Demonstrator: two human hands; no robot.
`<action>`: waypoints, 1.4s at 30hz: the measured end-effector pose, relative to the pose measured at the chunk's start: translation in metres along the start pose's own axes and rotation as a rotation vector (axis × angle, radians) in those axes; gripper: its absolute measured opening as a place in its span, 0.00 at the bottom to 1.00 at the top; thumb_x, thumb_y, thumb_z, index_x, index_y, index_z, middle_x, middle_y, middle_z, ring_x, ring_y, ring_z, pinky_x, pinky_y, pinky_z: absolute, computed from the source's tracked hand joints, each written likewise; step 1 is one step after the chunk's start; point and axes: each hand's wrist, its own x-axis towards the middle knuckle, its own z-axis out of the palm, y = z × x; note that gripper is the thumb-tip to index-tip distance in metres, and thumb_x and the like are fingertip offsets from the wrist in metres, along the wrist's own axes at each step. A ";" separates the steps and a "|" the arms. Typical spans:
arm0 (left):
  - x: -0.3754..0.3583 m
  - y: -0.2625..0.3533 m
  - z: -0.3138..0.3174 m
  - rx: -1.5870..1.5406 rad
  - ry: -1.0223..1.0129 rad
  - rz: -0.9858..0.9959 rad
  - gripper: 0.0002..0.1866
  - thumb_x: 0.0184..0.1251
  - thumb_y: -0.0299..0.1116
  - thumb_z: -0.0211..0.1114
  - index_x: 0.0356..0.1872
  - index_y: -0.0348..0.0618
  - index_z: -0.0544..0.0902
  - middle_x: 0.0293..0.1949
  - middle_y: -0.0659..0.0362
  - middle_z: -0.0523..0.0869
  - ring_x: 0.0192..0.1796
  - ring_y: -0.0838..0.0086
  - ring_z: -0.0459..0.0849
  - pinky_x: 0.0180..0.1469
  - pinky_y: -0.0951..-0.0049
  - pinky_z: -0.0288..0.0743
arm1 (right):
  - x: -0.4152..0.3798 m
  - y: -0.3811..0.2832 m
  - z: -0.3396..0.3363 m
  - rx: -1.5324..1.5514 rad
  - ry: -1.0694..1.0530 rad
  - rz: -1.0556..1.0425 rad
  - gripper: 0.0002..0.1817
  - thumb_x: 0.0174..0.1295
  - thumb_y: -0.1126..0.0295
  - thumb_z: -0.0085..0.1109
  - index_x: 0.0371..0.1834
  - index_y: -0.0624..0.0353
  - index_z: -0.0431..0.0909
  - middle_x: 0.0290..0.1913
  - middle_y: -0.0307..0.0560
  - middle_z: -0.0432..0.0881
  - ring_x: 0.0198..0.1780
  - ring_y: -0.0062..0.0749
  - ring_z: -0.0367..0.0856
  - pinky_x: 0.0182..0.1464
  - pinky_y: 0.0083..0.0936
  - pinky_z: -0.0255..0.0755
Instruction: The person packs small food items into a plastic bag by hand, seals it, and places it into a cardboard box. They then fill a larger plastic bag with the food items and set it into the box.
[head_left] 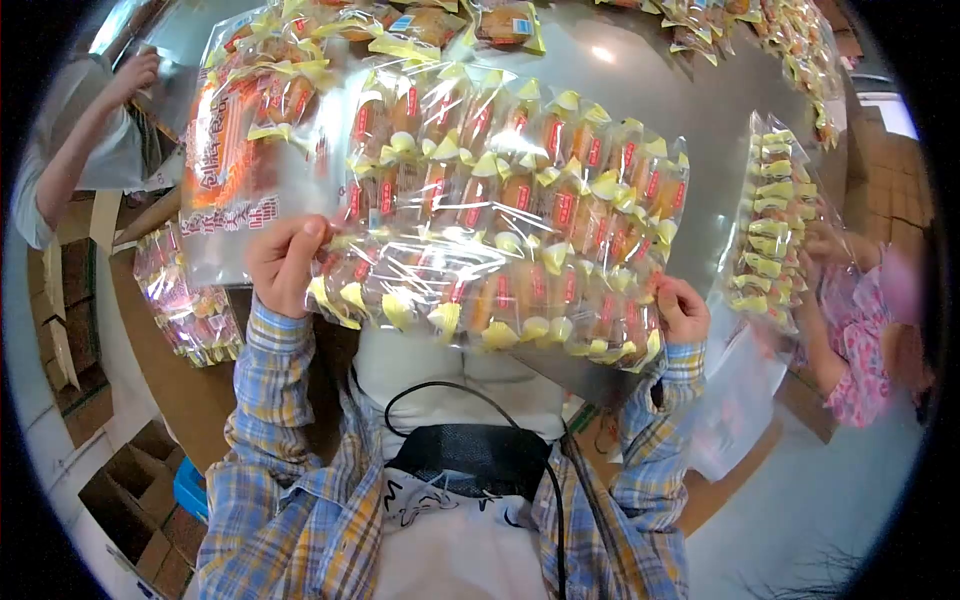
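A large clear plastic bag spans the space between my hands, filled with rows of small individually wrapped snacks with yellow wrapper ends and red labels. My left hand pinches its lower left edge, thumb on top. At the lower right corner, my right hand grips the plastic with closed fingers. Left of this bag lies a printed clear bag with red lettering, with several loose wrapped snacks over its upper part.
More wrapped snacks lie along the far side of the metal table. A co-worker on the right holds another filled bag; another person's arm is at left. Packed bags sit at left, above cardboard boxes and a blue container.
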 end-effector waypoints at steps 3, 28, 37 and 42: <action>0.001 -0.011 0.002 -0.020 -0.001 0.037 0.10 0.76 0.27 0.66 0.41 0.30 0.90 0.32 0.60 0.90 0.32 0.83 0.81 0.36 0.79 0.74 | -0.006 -0.008 0.009 -0.088 0.090 -0.052 0.09 0.67 0.70 0.74 0.44 0.65 0.90 0.42 0.44 0.90 0.40 0.22 0.83 0.44 0.21 0.77; 0.001 -0.011 0.001 -0.319 -0.064 -0.229 0.12 0.70 0.26 0.75 0.43 0.40 0.78 0.49 0.51 0.90 0.41 0.81 0.87 0.36 0.82 0.82 | 0.018 -0.020 0.012 -0.258 0.144 -0.152 0.15 0.60 0.73 0.80 0.41 0.58 0.79 0.36 0.35 0.82 0.36 0.16 0.78 0.40 0.17 0.74; -0.006 -0.029 0.003 0.005 0.097 0.095 0.09 0.67 0.29 0.78 0.39 0.34 0.90 0.43 0.63 0.82 0.35 0.83 0.78 0.35 0.80 0.73 | 0.024 -0.004 0.025 0.130 0.030 -0.255 0.15 0.59 0.75 0.80 0.39 0.60 0.78 0.41 0.43 0.86 0.40 0.19 0.83 0.42 0.18 0.78; -0.006 -0.016 -0.007 0.221 -0.011 0.090 0.10 0.67 0.32 0.78 0.37 0.34 0.91 0.40 0.59 0.85 0.40 0.76 0.80 0.39 0.75 0.74 | 0.024 0.001 0.021 -0.122 0.102 -0.331 0.14 0.57 0.74 0.82 0.34 0.60 0.80 0.36 0.41 0.84 0.34 0.19 0.79 0.35 0.21 0.76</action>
